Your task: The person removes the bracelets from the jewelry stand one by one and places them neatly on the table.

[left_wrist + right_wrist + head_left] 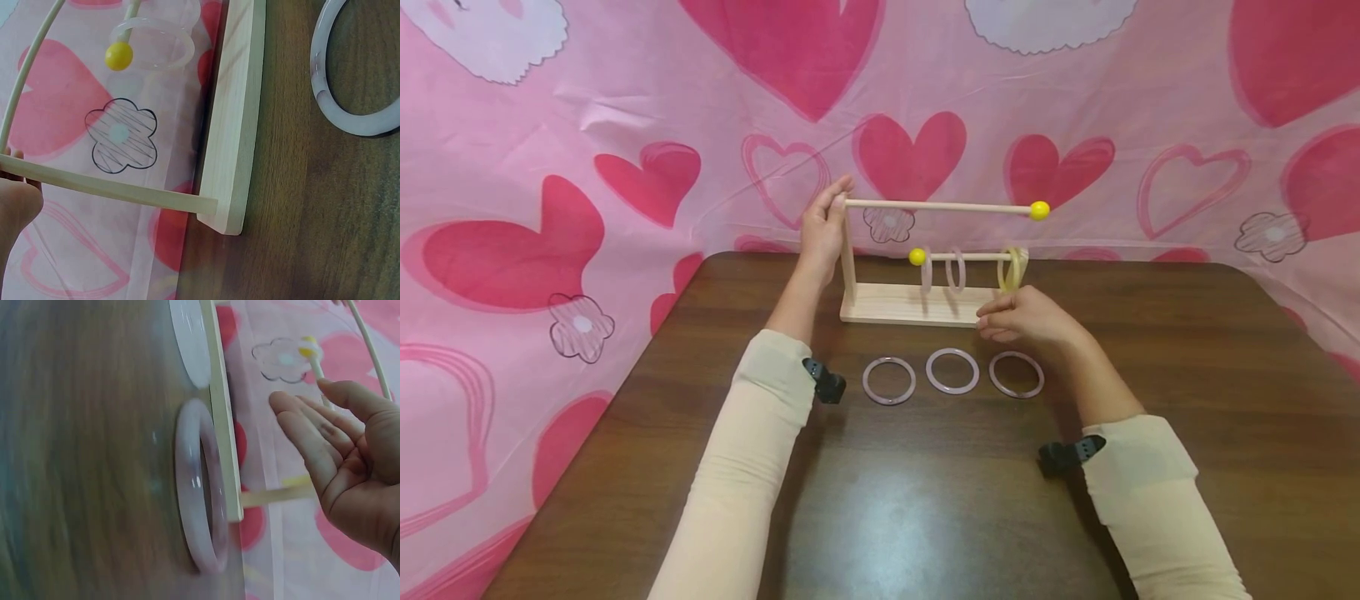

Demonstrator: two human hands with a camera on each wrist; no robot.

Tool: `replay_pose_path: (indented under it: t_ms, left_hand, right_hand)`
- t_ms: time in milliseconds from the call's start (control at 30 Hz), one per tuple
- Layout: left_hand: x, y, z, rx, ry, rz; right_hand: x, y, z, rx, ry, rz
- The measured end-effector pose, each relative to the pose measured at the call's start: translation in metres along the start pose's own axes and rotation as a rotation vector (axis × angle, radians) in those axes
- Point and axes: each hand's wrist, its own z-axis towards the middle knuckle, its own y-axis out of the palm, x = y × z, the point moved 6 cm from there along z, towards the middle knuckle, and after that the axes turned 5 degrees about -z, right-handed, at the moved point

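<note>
A light wooden bangle stand has a long upper rod and a shorter lower rod, both tipped with yellow balls. My left hand grips the top of its left post, thumb in front. By the right end of the base is my right hand, fingers loosely extended and nothing held in them. Two pale pink bangles and some yellow bangles hang on the lower rod. Three lilac bangles lie in front of the stand: left, middle, right.
The stand is on a dark brown wooden table. Behind the table's far edge hangs a pink cloth printed with hearts and flowers. A black wrist camera is strapped on the left sleeve, another on the right.
</note>
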Motion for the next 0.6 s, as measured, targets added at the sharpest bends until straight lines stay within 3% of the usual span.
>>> replay_pose_path:
  t_ms: [133,400,600]
  left_hand:
    - [0.000,0.000,0.000,0.004,-0.005,0.002]
    - [0.001,0.001,-0.001,0.002,-0.008,0.001]
    - [0.000,0.000,-0.001,0.007,-0.006,-0.009]
  right_hand:
    - [-0.010,0.006,0.006,0.069,-0.045,0.061]
    - [-0.030,0.016,0.021,0.290,-0.183,0.070]
    - [-0.041,0.027,0.030,0.424,-0.187,-0.105]
